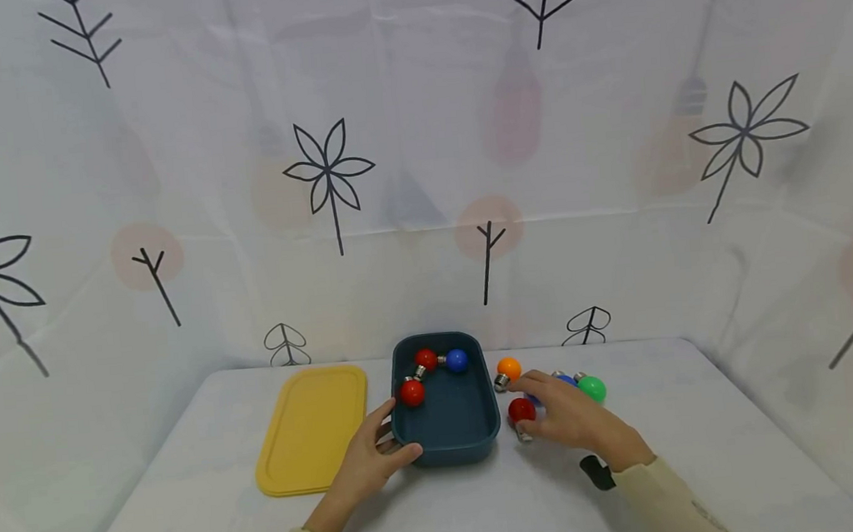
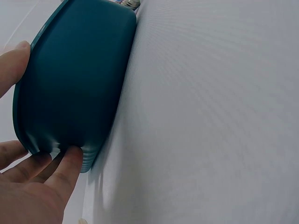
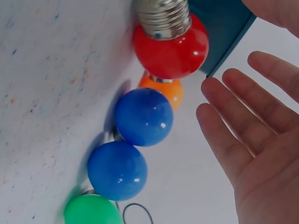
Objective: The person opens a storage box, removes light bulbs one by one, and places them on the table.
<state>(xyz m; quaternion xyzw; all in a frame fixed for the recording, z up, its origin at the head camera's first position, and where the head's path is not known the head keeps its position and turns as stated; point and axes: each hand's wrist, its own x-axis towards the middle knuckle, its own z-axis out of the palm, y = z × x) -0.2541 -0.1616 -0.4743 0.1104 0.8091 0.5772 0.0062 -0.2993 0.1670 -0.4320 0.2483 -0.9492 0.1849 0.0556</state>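
Note:
A dark teal plastic bin [image 1: 449, 455] stands on the table, holding a blue light bulb [image 1: 456, 360] and two red light bulbs [image 1: 412, 393]. My left hand [image 1: 370, 458] holds its near left corner, thumb at the near rim and fingers against the left wall [image 2: 70, 84]. To the right of the bin, my right hand [image 1: 569, 413] hovers over loose bulbs, fingers spread and nothing between them. Closest to it are a red bulb [image 3: 173, 51] with its metal base toward the camera, two blue bulbs [image 3: 144, 116], an orange bulb [image 1: 509, 368] and a green bulb [image 1: 592, 388].
A yellow lid-like tray [image 1: 312, 434] lies flat to the left of the bin. Behind the white table [image 1: 477, 521] hangs a pale cloth [image 1: 419, 175] with leaf and twig drawings. Dark wrist camera mounts [image 1: 596, 472] sit on both wrists.

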